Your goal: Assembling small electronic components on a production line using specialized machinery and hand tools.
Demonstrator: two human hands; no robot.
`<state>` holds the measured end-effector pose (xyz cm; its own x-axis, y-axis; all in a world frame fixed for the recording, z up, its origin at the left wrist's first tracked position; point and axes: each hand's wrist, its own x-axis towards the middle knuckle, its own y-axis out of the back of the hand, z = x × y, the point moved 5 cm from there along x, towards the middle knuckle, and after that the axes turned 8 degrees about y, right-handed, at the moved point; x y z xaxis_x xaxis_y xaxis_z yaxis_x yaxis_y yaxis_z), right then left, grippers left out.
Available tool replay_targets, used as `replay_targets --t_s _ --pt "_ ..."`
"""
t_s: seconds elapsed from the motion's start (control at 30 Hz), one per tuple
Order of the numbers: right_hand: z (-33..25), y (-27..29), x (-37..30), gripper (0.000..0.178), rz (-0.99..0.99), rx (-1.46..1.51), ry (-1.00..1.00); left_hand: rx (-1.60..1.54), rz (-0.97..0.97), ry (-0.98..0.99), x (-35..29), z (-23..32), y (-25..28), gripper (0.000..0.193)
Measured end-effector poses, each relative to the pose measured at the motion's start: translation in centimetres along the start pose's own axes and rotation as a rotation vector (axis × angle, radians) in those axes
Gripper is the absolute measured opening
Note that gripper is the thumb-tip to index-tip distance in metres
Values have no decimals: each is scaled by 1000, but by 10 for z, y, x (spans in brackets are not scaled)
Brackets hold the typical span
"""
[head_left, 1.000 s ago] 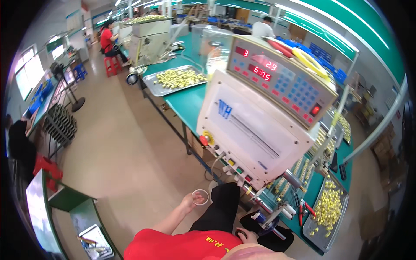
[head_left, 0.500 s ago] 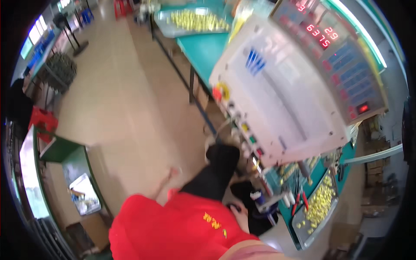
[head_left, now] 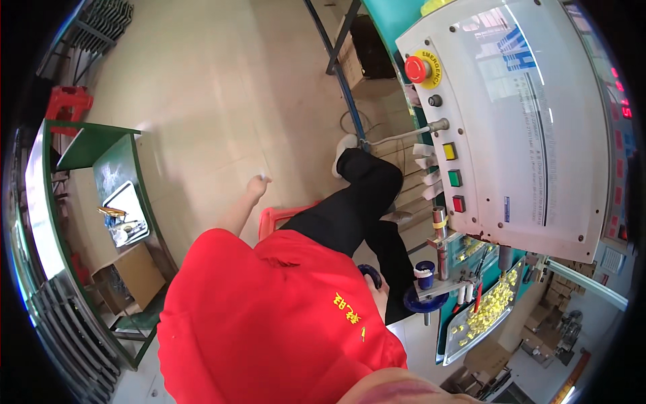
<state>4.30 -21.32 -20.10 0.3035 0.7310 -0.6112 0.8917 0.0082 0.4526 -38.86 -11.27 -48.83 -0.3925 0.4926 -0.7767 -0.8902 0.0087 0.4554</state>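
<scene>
My left hand (head_left: 256,188) is held out over the floor, left of my black-trousered legs. Its fingers are closed, and a small whitish sliver shows at the fingertips, too small to name. Beside my right thigh, my right hand (head_left: 379,293) is partly hidden by my red shirt (head_left: 289,316). It is up against a dark, rounded, handle-like thing (head_left: 369,273), with its fingers curled and mostly out of sight. Right of that hand stands a machine's metal post (head_left: 441,249) with a dark blue disc (head_left: 425,300).
A white control box (head_left: 498,135) with a red emergency button (head_left: 417,69) and coloured buttons fills the upper right. Below it lies a tray (head_left: 515,296) of small yellow pieces. A green shelf (head_left: 134,182) stands left, with a carton (head_left: 140,275). A red stool (head_left: 269,219) is under me.
My view has swung, so the control box sits further right and the far table's tray is out of sight. My left hand appears higher in the picture, beside my knee. My right hand stays by the dark handle-like thing.
</scene>
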Motion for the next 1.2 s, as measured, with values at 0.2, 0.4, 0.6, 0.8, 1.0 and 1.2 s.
replay_targets --t_s 0.2,0.4,0.6,0.8,1.0,1.2 --pt "12 -4 3 40 31 7 67 -381 -120 -292 10 85 -40 31" --pt "21 -1 13 37 30 -36 102 -163 -54 -532 -35 142 -27 27" --pt "-6 -6 4 36 -5 -19 98 -316 87 -674 -86 215 38 23" --pt "0 -11 0 35 -10 88 176 -167 659 -1345 -184 416 149 10" --pt "18 -10 0 32 68 271 135 162 965 -1639 -173 578 151 11" --pt "38 -8 -4 33 80 416 169 391 839 -1619 -127 613 138 25"
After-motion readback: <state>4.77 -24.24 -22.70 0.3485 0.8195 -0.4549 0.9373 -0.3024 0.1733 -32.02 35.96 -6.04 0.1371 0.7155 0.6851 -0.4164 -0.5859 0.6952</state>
